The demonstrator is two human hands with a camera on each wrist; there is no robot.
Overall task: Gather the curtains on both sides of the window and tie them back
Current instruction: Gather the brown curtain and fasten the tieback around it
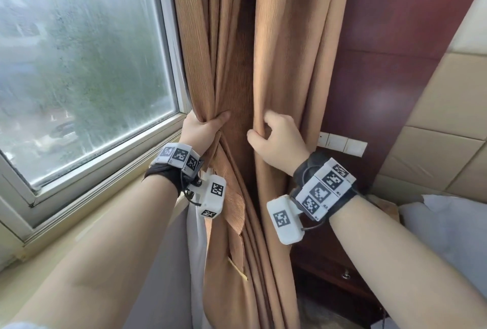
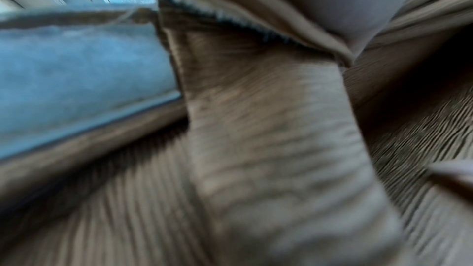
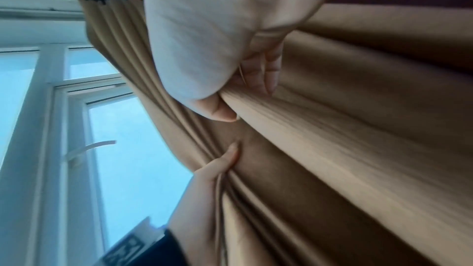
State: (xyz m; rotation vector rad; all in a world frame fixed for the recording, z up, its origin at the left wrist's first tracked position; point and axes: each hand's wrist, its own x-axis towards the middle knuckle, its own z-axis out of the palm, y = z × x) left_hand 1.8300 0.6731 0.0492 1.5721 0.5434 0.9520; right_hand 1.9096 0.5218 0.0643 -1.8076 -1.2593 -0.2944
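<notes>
Curtain (image 1: 284,38) hangs just right of the window (image 1: 79,51), tan ribbed fabric, bunched into vertical folds with a dark gap down the middle.

Left hand (image 1: 203,128) is at the curtain's window-side edge, just right of the window's lower corner. Fingers wrap behind the left bundle of folds, thumb across the front; folds pinch in to a waist at the grip. Right wrist view confirms: left hand (image 3: 204,195) closed round gathered pleats, thumb lying up along the cloth.

Right hand (image 1: 274,141) is on the far side of the gap from the window, level with the left hand, the two apart. Thumb and curled fingers (image 1: 268,117) pinch one front fold; the fold runs between thumb and forefinger, rest of that panel hangs loose behind the knuckles. In the right wrist view the thumb tip (image 3: 220,112) presses the fold's edge.

Left wrist view: blurred, only cloth (image 2: 268,139) close up and a strip of window; fingers not visible there.

White lining (image 1: 197,236) shows below the left wrist, between curtain and window sill (image 1: 87,223).
</notes>
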